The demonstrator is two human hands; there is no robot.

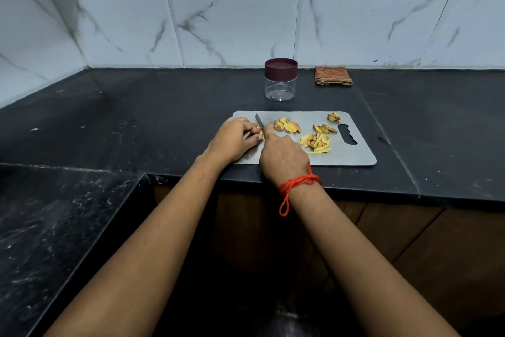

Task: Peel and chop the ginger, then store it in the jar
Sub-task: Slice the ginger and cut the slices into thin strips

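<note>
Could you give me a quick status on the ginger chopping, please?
Left hand holds ginger piece; right hand grips knife. Slices piled on board. Jar lidded, empty, behind board. Nothing blocking.

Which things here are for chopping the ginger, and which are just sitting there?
For the job: knife in the right hand, ginger piece held by the left hand, chopped ginger, cutting board, jar with its lid on.
Just lying about: folded cloth by the wall.

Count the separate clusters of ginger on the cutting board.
5. Corner cluster far right; middle cluster beside the knife; two near the handle slot, rear cluster and front cluster; a mostly hidden piece under the left hand.
</note>
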